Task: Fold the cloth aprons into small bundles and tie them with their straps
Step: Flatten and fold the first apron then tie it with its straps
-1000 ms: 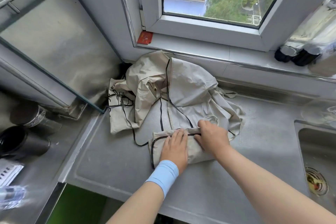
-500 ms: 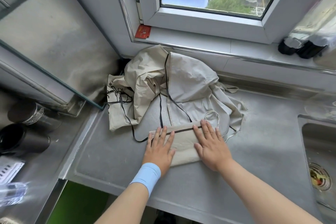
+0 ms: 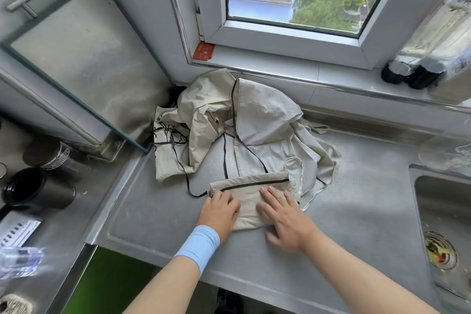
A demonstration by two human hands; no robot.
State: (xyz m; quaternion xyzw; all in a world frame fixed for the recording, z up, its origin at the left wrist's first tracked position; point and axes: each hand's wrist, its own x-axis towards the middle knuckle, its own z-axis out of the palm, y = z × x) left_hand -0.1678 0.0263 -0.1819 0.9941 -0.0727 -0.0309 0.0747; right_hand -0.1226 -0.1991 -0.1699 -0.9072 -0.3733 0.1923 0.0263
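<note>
1. Biggest thing here is the brushed stainless steel countertop [image 3: 153,224], with a raised lip along its left edge.
2. Behind it is a white-framed window [image 3: 280,41] looking out on trees and rooftops.
3. A tilted, green-edged glass panel [image 3: 76,58] stands on the left, its lower corner just beside the cloth.
4. A crumpled heap of beige cloth aprons with black trim [image 3: 267,122] sits in the back corner of the counter, its top up against the wall under the window sill.
5. The rectangular steel sink [image 3: 443,211] is at the right edge, well apart from the cloth.
6. The task piece, a small flat folded beige apron bundle [image 3: 248,199], lies on the counter at the near edge of the heap, with a black trim line across its top.
7. The right hand [image 3: 285,219] lies flat on the bundle's right half, fingers straight and spread, pressing down.
8. The left hand [image 3: 220,211] is on the bundle's left end. Its fingers look bent, and honestly I can't tell if they're pinching fabric or just resting.
9. A black cylindrical mug [image 3: 28,191] lies on its side at far left.
10. A thin black apron strap [image 3: 188,181] loops from the heap to the bundle's left corner.
11. There's a light blue wristband [image 3: 197,245] on the left wrist.
12. A small red card [image 3: 203,51] sits on the sill corner.
</note>
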